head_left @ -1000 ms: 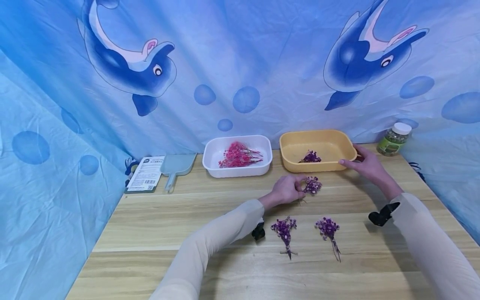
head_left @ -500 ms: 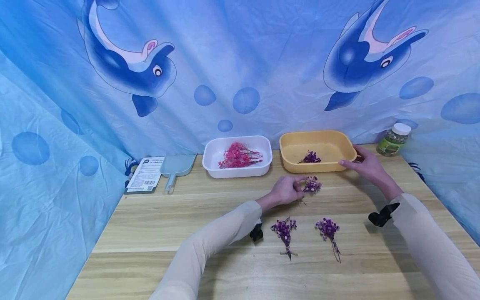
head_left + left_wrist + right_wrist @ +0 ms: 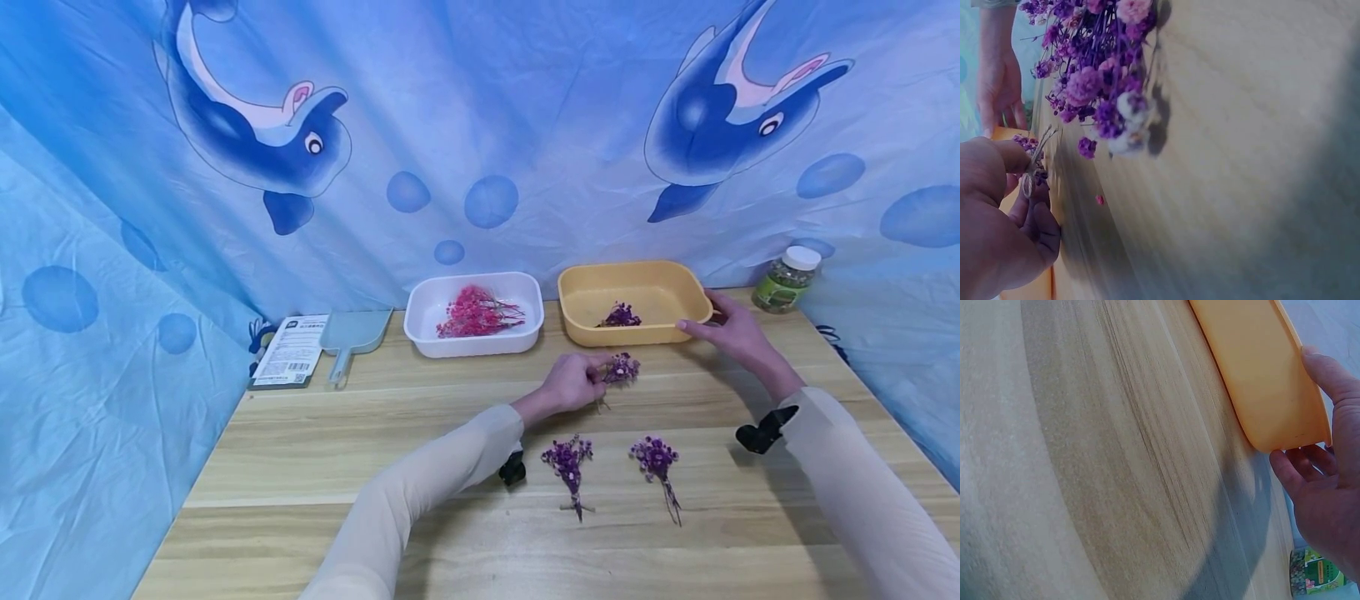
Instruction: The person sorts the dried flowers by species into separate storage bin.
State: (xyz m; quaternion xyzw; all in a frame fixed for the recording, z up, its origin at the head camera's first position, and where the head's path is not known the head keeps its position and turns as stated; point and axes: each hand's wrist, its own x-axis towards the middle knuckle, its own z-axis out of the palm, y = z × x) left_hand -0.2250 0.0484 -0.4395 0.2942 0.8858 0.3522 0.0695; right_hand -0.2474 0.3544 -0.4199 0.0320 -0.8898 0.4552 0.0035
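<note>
My left hand (image 3: 572, 382) pinches a small bunch of purple dried flowers (image 3: 622, 368) in front of the yellow tray. In the left wrist view a twine bow (image 3: 1030, 181) ties its stems between the fingertips. My right hand (image 3: 737, 332) grips the right end of the yellow tray (image 3: 626, 335), thumb at the rim and fingers against the end wall. Inside the tray lies another purple bunch (image 3: 619, 315), partly hidden by the front wall. Two more purple bunches, one on the left (image 3: 568, 467) and one on the right (image 3: 656, 458), lie on the table nearer me.
Left of the yellow tray stands a white tray (image 3: 474, 345) holding pink dried flowers (image 3: 477, 312). A light blue dustpan (image 3: 355, 332) and a printed card packet (image 3: 292, 352) lie at the far left. A white-lidded jar (image 3: 787, 280) stands back right, before a blue curtain (image 3: 570, 125).
</note>
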